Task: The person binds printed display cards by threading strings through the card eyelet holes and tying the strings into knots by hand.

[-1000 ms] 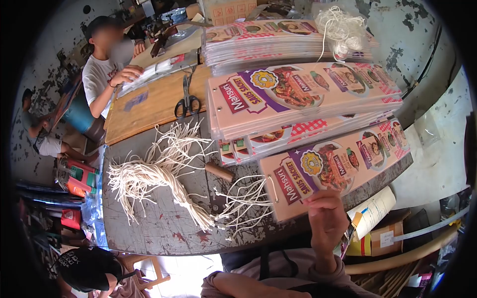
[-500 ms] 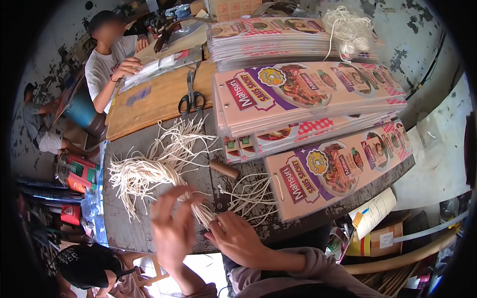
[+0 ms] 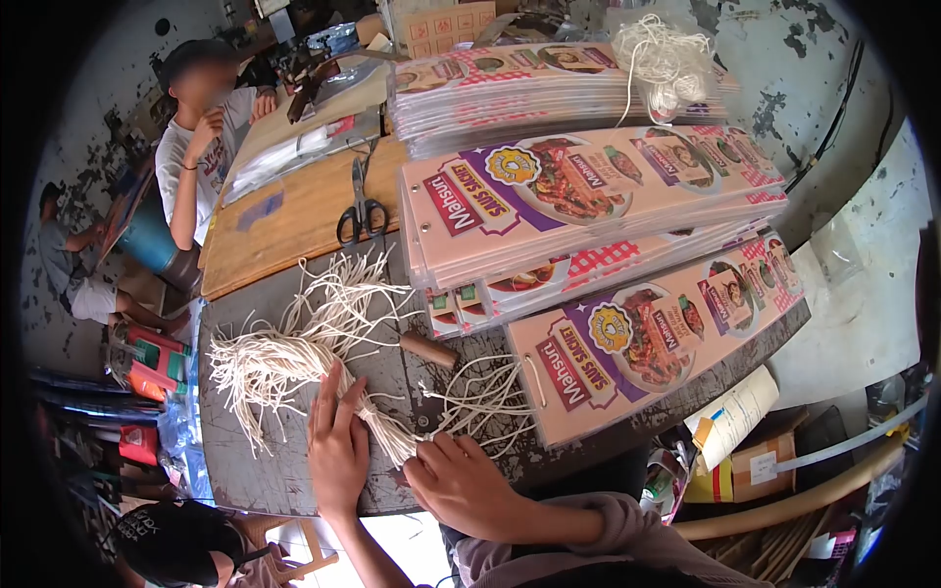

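Observation:
A thick bundle of white cords [image 3: 284, 363] lies on the worn dark table, its ends fanned out at the left. My left hand [image 3: 338, 446] rests against the bundle's middle, fingers stretched out and slightly apart. At the narrow end, my right hand [image 3: 463, 485] is closed with curled fingers around the cords; its fingertips are partly hidden. Beyond that hand, several loose cords [image 3: 480, 397] spread beside a printed "Mahsuri" sauce sign [image 3: 657, 338], which has a cord looped through its left edge. A short brown cylinder [image 3: 428, 350] lies between the cord piles.
Stacks of printed signs [image 3: 598, 186] fill the table's right and back, topped by a bag of white cord [image 3: 665, 64]. Black-handled scissors [image 3: 363, 206] lie on a wooden board [image 3: 304, 235]. A person [image 3: 201, 137] sits across; others are at left and lower left.
My left hand has come down from a blurred raised position onto the cord bundle. My right hand keeps its hold. The person across has lifted a hand from the board towards the chin.

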`<state>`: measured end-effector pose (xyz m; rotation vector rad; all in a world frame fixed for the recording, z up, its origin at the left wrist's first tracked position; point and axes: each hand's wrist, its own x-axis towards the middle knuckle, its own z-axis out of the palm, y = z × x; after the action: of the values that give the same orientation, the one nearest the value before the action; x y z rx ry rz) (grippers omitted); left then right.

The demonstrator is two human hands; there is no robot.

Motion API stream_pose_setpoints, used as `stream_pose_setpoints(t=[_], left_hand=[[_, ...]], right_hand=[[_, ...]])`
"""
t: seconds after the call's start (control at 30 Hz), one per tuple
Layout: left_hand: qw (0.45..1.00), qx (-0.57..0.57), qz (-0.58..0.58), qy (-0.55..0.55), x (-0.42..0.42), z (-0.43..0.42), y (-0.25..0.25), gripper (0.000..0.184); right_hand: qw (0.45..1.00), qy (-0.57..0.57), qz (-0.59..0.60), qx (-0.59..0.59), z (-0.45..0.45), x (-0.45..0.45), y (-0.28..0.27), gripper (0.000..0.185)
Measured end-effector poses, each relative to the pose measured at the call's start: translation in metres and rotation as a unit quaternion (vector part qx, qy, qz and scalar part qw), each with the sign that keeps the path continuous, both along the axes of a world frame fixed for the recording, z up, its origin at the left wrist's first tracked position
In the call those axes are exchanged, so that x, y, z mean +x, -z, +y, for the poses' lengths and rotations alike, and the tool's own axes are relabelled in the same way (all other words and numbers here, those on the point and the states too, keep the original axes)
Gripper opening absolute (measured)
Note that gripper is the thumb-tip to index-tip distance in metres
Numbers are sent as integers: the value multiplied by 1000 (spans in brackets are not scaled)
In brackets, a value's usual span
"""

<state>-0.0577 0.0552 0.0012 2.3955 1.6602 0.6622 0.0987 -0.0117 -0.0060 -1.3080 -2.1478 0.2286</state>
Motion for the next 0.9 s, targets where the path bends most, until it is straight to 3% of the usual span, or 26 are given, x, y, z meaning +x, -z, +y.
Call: stream_pose_setpoints(t=[0.13, 0.2, 0.27, 0.33, 0.4, 0.43, 0.53, 0.67, 0.7, 0.73, 0.8, 0.87, 0.9], left_hand=[[1000, -2, -4, -1, -1, 2, 2, 43], [999, -29, -11, -11, -2, 1, 2, 45], [1000, -26, -5, -10, -3, 1, 3, 45], [1000, -23, 0, -9, -4, 1, 5, 45], [1000, -20, 6, -10, -4, 1, 7, 47], [1000, -20, 4, -8, -4, 1, 7, 47], [1000, -23, 3, -4, -3, 1, 4, 48], [999, -24, 46, 7, -1, 2, -7, 47], [997, -65, 39, -9, 1, 2, -19, 46], [994, -105, 34, -25, 5, 4, -34, 45], [996, 64, 66, -10, 11, 17, -51, 39], [977, 189, 96, 20, 35, 28, -81, 34], [968, 227, 90, 53, 45, 36, -91, 34]], right_hand=[[989, -105, 98, -46, -10, 32, -13, 11], [936, -218, 228, -155, -21, 57, -12, 13], [892, -254, 287, -240, -33, 97, -24, 12], [877, -262, 324, -239, -45, 145, -33, 15], [850, -222, 451, -157, -70, 190, -24, 19], [831, -162, 529, -53, -84, 201, -17, 20], [723, -185, 661, 80, -126, 270, 3, 21], [630, -62, 728, 264, -152, 292, -23, 17], [557, -27, 778, 289, -153, 284, -34, 14], [559, -25, 776, 292, -155, 289, -32, 14], [532, -122, 805, 231, -156, 301, -22, 11], [517, -75, 829, 198, -145, 303, -14, 12], [540, -13, 820, 189, -135, 295, -13, 13]])
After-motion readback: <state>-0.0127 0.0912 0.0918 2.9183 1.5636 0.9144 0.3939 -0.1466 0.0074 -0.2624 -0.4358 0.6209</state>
